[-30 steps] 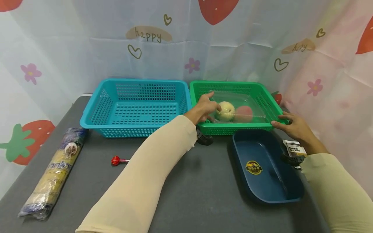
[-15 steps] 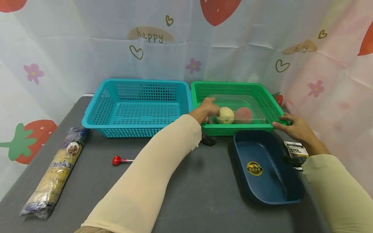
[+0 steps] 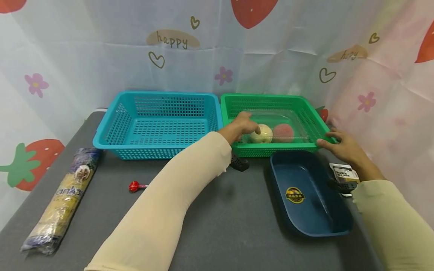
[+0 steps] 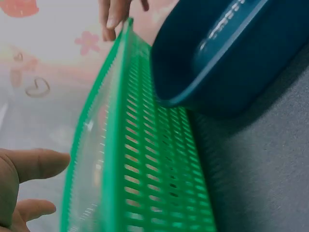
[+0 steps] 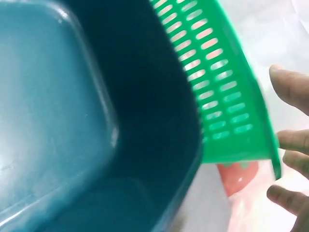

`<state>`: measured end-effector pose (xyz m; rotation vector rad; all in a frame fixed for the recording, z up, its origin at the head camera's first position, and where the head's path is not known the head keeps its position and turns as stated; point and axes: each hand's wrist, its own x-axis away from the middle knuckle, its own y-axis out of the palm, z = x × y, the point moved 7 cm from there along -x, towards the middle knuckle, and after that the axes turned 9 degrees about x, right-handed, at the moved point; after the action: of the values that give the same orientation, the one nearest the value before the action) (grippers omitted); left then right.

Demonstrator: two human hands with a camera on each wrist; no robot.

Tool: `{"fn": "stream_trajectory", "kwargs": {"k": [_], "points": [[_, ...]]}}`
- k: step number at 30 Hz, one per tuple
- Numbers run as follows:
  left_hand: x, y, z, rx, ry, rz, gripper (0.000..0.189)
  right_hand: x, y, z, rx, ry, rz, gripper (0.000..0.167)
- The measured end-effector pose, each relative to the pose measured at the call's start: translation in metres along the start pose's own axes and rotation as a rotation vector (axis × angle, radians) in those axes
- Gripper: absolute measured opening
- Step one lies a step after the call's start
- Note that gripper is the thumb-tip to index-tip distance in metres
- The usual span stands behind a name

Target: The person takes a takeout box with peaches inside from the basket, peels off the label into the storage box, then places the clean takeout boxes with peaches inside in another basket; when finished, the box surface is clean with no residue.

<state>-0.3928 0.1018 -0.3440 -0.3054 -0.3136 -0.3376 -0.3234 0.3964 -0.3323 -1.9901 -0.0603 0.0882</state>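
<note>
A clear plastic box lies in the green basket, with a pale yellow round fruit and a pinkish-red one showing through it. Over the basket's left end is my left hand, its fingers spread by the box's left side. The left wrist view shows that thumb and a finger apart, holding nothing visible. At the basket's right front corner my right hand has its fingers loosely spread around the rim. Whether they touch it is hard to tell.
A blue basket stands left of the green one. In front of the green basket is a dark blue tub, with a small packet partly hidden behind the right wrist. A lollipop and a long yellow packet lie left.
The clear box has settled lower and flatter into the green basket. My left hand's fingers have loosened from its left end. The right hand has stayed at the corner.
</note>
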Motion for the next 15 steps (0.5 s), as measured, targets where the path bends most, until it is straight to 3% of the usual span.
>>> {"fn": "stream_trajectory", "kwargs": {"k": [8,15], "points": [[0.023,-0.008,0.029,-0.025,0.113,-0.045,0.081,0.003,-0.020,-0.017,-0.012,-0.046,0.021,0.070],[0.040,-0.025,0.039,-0.190,0.162,-0.029,0.082,0.009,-0.037,-0.037,0.078,-0.071,0.041,0.063]]}}
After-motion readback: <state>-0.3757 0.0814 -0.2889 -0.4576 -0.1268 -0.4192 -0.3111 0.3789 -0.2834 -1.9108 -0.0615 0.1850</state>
